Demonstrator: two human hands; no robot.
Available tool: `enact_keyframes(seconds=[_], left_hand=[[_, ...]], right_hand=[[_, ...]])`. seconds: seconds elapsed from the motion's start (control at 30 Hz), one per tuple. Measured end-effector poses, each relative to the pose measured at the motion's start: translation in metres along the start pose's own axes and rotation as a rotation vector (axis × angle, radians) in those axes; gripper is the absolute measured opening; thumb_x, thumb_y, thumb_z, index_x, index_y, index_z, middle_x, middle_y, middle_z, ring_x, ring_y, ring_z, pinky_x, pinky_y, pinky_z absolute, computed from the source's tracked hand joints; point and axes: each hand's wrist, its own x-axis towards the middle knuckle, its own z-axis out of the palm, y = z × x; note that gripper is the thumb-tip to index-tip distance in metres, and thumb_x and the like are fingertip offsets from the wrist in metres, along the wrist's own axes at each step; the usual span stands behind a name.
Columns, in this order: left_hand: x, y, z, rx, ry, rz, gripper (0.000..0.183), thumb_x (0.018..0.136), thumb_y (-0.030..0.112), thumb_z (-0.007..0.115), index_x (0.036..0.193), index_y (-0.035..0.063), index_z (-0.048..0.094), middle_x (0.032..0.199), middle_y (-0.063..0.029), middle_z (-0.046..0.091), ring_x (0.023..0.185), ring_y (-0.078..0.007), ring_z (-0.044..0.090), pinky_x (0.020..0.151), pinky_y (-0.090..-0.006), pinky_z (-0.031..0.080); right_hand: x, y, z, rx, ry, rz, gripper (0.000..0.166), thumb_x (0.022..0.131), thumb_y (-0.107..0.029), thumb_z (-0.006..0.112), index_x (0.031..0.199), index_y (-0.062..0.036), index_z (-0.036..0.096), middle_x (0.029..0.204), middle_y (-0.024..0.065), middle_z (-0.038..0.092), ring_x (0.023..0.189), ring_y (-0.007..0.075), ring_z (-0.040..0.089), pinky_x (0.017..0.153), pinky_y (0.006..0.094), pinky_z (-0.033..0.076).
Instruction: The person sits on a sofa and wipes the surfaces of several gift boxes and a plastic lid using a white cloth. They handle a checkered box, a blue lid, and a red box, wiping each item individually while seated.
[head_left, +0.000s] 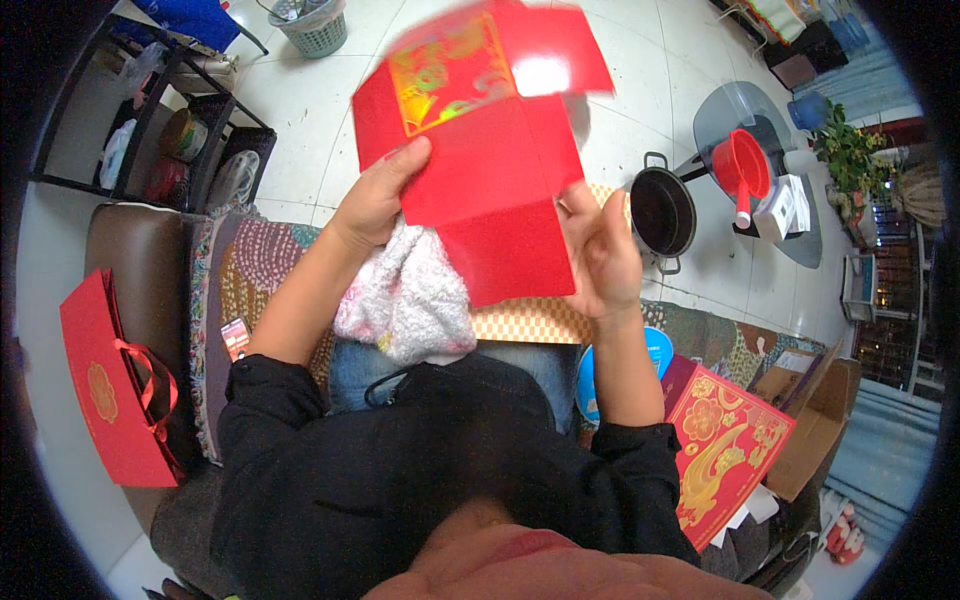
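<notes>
A red folded card sheet (480, 172) with flaps and a shiny gold-patterned panel is raised above my lap, its top blurred. My left hand (386, 184) grips its left side, thumb on the front face and fingers hidden behind. At the right edge, my right hand (604, 259) touches the sheet with palm turned up and thumb standing free. Whether those fingers grip it is unclear. Under the sheet lie a white fluffy cloth (416, 296) and a checkered board (525, 322) across my lap.
A red gift bag (105, 390) stands at left, near a phone (235, 337). On my right are a blue round item (652, 349), a red-gold printed box (724, 450) and a cardboard box (810, 442). Ahead stand a black pot (664, 210), a red dipper (739, 165) and a shelf (150, 127).
</notes>
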Motion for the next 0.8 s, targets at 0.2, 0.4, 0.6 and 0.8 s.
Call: enact_keyframes(seconds=[0.2, 0.4, 0.6, 0.8], left_hand=[[0.000, -0.005, 0.006, -0.113, -0.173, 0.060, 0.054, 0.100, 0.036, 0.050, 0.139, -0.0011, 0.041, 0.137, -0.0138, 0.052, 0.124, -0.0224, 0.053, 0.106, -0.0378, 0.042], [-0.002, -0.006, 0.009, -0.117, -0.220, 0.056, 0.053, 0.101, 0.035, 0.049, 0.139, -0.0009, 0.040, 0.136, -0.0150, 0.052, 0.124, -0.0235, 0.053, 0.105, -0.0396, 0.043], [0.007, 0.001, 0.009, -0.207, -0.044, 0.194, 0.047, 0.102, 0.029, 0.047, 0.136, -0.0024, 0.042, 0.133, -0.0158, 0.054, 0.121, -0.0247, 0.056, 0.102, -0.0392, 0.047], [0.002, -0.007, 0.019, 0.001, 0.148, 0.138, 0.045, 0.098, 0.019, 0.054, 0.136, -0.0019, 0.042, 0.129, -0.0147, 0.057, 0.113, -0.0240, 0.061, 0.097, -0.0411, 0.051]], right_hand=[[0.022, 0.040, -0.001, -0.609, 0.249, -0.227, 0.055, 0.093, -0.021, 0.056, 0.142, -0.0057, 0.035, 0.137, 0.0122, 0.042, 0.122, 0.0226, 0.050, 0.101, 0.0380, 0.044], [0.023, 0.064, 0.004, -0.502, 0.413, -0.368, 0.059, 0.078, -0.003, 0.067, 0.132, -0.0031, 0.044, 0.118, 0.0100, 0.056, 0.106, 0.0212, 0.059, 0.090, 0.0374, 0.051], [-0.049, 0.026, -0.043, -0.525, 0.550, -0.494, 0.068, 0.062, 0.013, 0.055, 0.129, 0.0014, 0.045, 0.111, 0.0131, 0.062, 0.095, 0.0247, 0.065, 0.082, 0.0391, 0.055], [-0.192, -0.032, -0.134, -0.758, 0.791, -0.656, 0.065, 0.076, -0.020, 0.058, 0.134, 0.0053, 0.044, 0.122, 0.0233, 0.057, 0.105, 0.0361, 0.061, 0.093, 0.0449, 0.052]])
